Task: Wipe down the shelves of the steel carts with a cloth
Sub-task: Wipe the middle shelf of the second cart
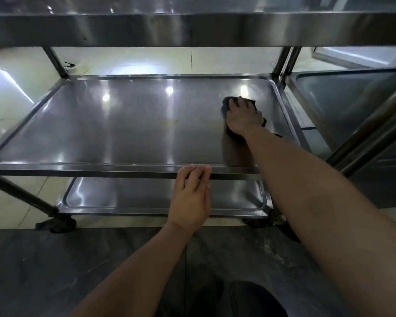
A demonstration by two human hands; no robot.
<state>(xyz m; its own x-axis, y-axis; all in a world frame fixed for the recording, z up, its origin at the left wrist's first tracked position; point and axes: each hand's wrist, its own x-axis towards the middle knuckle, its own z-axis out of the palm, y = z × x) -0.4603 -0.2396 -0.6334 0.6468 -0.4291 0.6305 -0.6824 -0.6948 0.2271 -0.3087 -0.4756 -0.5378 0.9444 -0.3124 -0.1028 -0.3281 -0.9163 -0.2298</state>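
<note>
Right hand [244,116]: grip spread flat, fingers pressing down on a dark cloth [226,104], wrist and forearm reaching in from the near right. Cloth: bunched under the palm, its dark edge showing beyond the fingertips and at both sides of the hand, a small yellow tag or trim visible by the wrist; it lies on the middle shelf [124,124] in that shelf's far right quarter, near the right rim and short of the back rim. Left hand [192,193]: grip hooked over the middle shelf's near edge, fingers curled on top of the rim, thumb side below, placed right of the edge's midpoint. Middle shelf: stainless steel tray with a raised lip and rounded corners, surface bright with reflected ceiling lights. Top shelf [192,26]: steel band directly above the middle shelf, crossing the whole upper view. Bottom shelf [146,197]: matching tray below the middle shelf, seen under its near edge. Castors: one dark wheel [62,223] below the middle shelf's near left corner, another partly hidden behind the right forearm. Second steel cart [352,99]: just beside the middle shelf's right rim. Floor: pale tiles behind and under the shelf, dark stone slab in front.
</note>
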